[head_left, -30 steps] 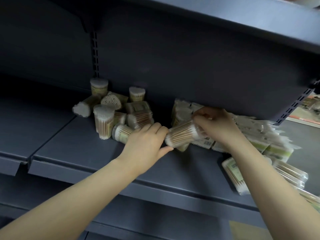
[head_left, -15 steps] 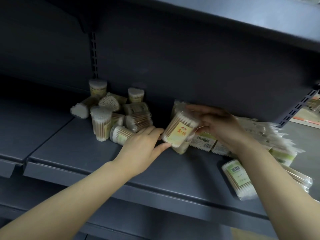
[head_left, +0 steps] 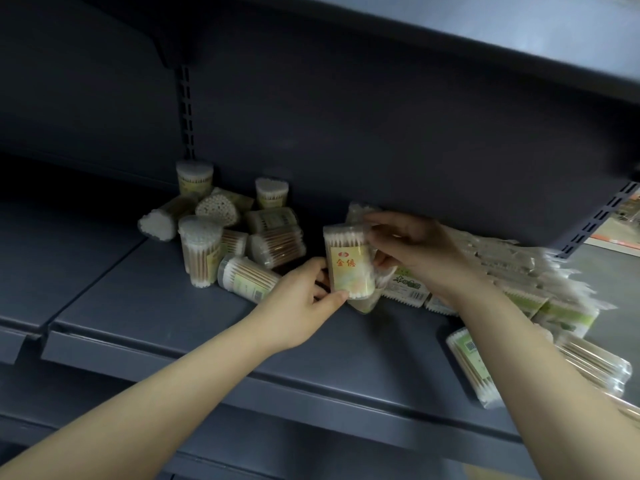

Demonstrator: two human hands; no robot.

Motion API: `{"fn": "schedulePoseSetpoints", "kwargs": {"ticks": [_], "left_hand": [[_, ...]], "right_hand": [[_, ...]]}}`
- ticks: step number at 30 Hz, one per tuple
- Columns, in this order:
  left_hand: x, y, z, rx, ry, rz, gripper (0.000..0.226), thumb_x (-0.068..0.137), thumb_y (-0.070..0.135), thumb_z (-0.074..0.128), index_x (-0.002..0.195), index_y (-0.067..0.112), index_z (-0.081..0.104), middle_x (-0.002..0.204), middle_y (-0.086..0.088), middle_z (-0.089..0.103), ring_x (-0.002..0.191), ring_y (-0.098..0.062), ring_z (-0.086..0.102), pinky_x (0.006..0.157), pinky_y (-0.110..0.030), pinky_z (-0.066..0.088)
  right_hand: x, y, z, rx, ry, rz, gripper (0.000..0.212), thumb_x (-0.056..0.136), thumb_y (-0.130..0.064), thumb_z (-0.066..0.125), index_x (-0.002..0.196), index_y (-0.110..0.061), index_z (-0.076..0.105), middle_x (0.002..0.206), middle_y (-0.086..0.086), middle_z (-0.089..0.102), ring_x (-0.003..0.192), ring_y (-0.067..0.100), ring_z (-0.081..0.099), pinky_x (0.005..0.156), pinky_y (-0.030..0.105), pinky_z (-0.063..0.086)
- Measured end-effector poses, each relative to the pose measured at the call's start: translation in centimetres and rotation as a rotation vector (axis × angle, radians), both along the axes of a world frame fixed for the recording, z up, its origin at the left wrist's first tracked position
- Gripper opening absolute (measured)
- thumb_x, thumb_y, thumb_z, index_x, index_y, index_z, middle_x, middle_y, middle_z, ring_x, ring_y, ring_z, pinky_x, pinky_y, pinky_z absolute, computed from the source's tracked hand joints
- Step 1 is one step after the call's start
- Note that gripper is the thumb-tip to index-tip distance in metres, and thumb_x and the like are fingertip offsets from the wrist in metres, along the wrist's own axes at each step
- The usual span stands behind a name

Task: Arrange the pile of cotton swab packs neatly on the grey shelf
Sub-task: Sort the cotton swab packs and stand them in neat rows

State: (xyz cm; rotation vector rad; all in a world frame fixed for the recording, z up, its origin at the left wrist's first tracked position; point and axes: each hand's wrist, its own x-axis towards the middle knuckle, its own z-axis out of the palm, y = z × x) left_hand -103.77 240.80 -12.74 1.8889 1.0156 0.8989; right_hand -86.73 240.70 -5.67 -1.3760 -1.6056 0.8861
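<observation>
Shelf: grey metal shelf [head_left: 166,317] runs across the front, its lip nearest the camera.
Left hand: left hand [head_left: 298,299] comes in from the lower left, thumb and curled fingers pinching the bottom edge of the held pack.
Held pack: clear plastic cotton swab pack with a yellow label and red lettering [head_left: 349,261] stands between both hands, long axis near upright, tilted slightly, just off the shelf floor.
Right hand: right hand [head_left: 415,251] grips the pack's upper right side, fingers wrapped over its top.
Target side: upright and toppled swab tubs [head_left: 201,254] lie to the left, nearer the left hand.
Source: loose heap of flat swab packets [head_left: 519,278] lies right, behind the right wrist.
</observation>
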Motion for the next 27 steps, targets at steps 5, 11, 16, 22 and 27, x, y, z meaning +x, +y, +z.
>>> {"fn": "schedulePoseSetpoints", "kwargs": {"ticks": [5,11,16,22,27], "left_hand": [[0.0,0.2,0.2,-0.071,-0.024,0.018,0.027,0.082,0.031,0.065,0.104,0.025,0.051,0.090,0.015,0.057,0.072,-0.003,0.059,0.073,-0.030,0.052],[-0.1,0.7,0.4,-0.133,-0.061,0.048,0.030,0.075,0.027,0.071,0.101,0.023,0.057,0.086,0.013,0.062,0.070,-0.001,0.057,0.064,-0.018,0.043],[-0.7,0.9,0.4,-0.156,-0.059,0.006,0.026,0.078,0.019,0.068,0.092,0.034,0.053,0.074,0.019,0.055,0.057,0.014,0.051,0.053,-0.005,0.035],[-0.7,1.0,0.4,-0.157,-0.043,-0.001,0.029,0.077,0.020,0.068,0.099,0.031,0.052,0.085,0.017,0.059,0.072,0.004,0.054,0.064,-0.014,0.039],[-0.6,1.0,0.4,-0.112,-0.022,0.036,0.035,0.072,0.026,0.072,0.099,0.031,0.050,0.087,0.016,0.060,0.078,-0.001,0.057,0.068,-0.019,0.044]], "right_hand": [[-0.7,0.4,-0.2,0.021,-0.037,-0.023,0.014,0.087,-0.015,0.059,0.100,-0.021,0.059,0.079,-0.001,0.062,0.053,0.004,0.058,0.052,0.019,0.049],[-1.4,1.0,-0.4,0.096,-0.159,-0.065,0.006,0.085,-0.022,0.063,0.088,-0.027,0.060,0.093,0.005,0.064,0.076,0.009,0.059,0.057,0.014,0.048],[-1.3,1.2,-0.5,0.119,-0.183,-0.034,0.012,0.081,-0.019,0.067,0.080,-0.030,0.061,0.091,0.008,0.067,0.079,0.015,0.061,0.071,0.035,0.051],[-1.4,1.3,-0.5,0.110,-0.157,-0.015,0.016,0.079,-0.016,0.069,0.078,-0.031,0.063,0.087,0.000,0.068,0.082,0.015,0.062,0.081,0.042,0.053],[-1.2,1.0,-0.3,0.105,-0.147,-0.015,0.017,0.080,-0.013,0.068,0.079,-0.029,0.063,0.091,0.004,0.068,0.083,0.016,0.063,0.081,0.040,0.053]]}}
